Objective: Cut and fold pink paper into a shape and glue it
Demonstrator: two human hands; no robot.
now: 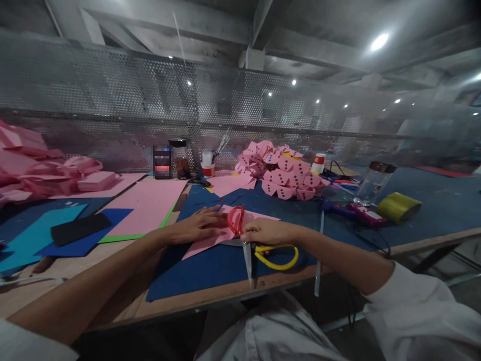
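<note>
Head view: with right hand (263,232) gripping red-and-yellow-handled metal scissors (247,260), open left hand (205,224) at nine o'clock should steady pink paper sheet (201,246).

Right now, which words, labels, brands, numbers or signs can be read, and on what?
No text is readable.
Left paper cup: emblem too small.
Right paper cup: marking too blurred.
Dark upright panel: pixelated, unreadable.
Pink pile: dark dots, no letters seen.
Scissors: no lettering visible.

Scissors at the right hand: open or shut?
The scissors look open: the red loop and yellow loop stand wide apart, the right hand between them. Only one blade shows clearly.
</note>
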